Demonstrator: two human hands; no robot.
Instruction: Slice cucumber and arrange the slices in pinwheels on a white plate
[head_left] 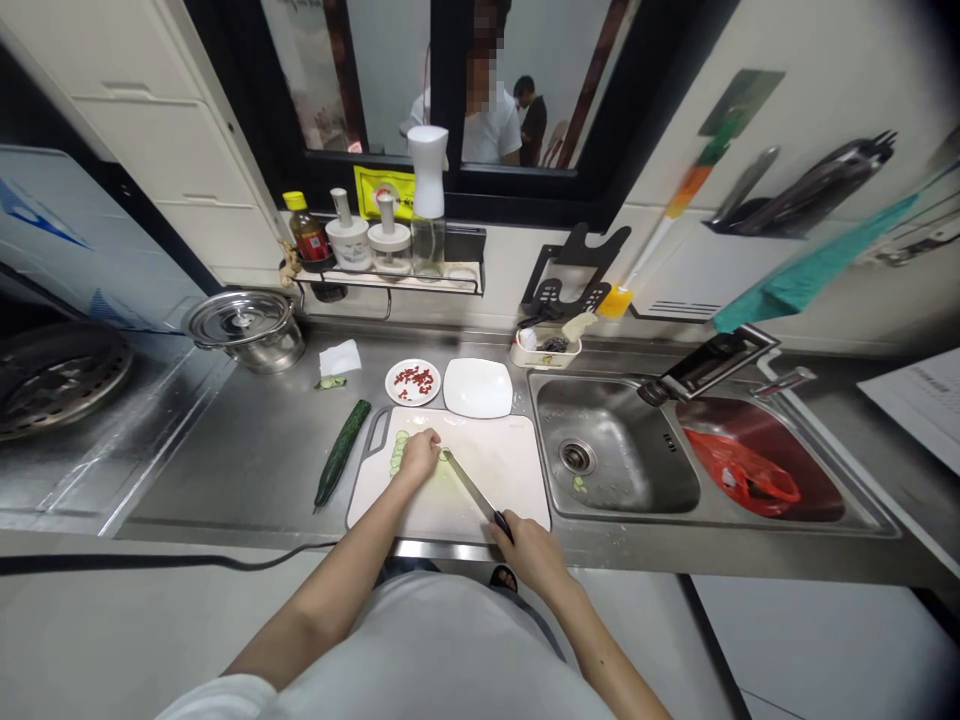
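Observation:
My right hand (529, 550) grips the black handle of a kitchen knife (471, 484), whose blade slants up and left across the white cutting board (495, 450). Curled over the board's left half, my left hand (420, 456) has its fingers drawn together; what lies under them is hidden. A pale green cucumber slice (445, 455) shows at the blade's tip beside those fingers. More cucumber slices (398, 452) lie in a row just left of this hand. Off the board's left edge rests a whole dark green cucumber (342, 455).
Behind the board stand a plate of chopped red pieces (412, 382) and a white plate (478, 387). A double sink (622, 450) with a red plastic bag (742, 480) is at right. A lidded steel pot (255, 328) stands back left, below a condiment shelf (390, 275).

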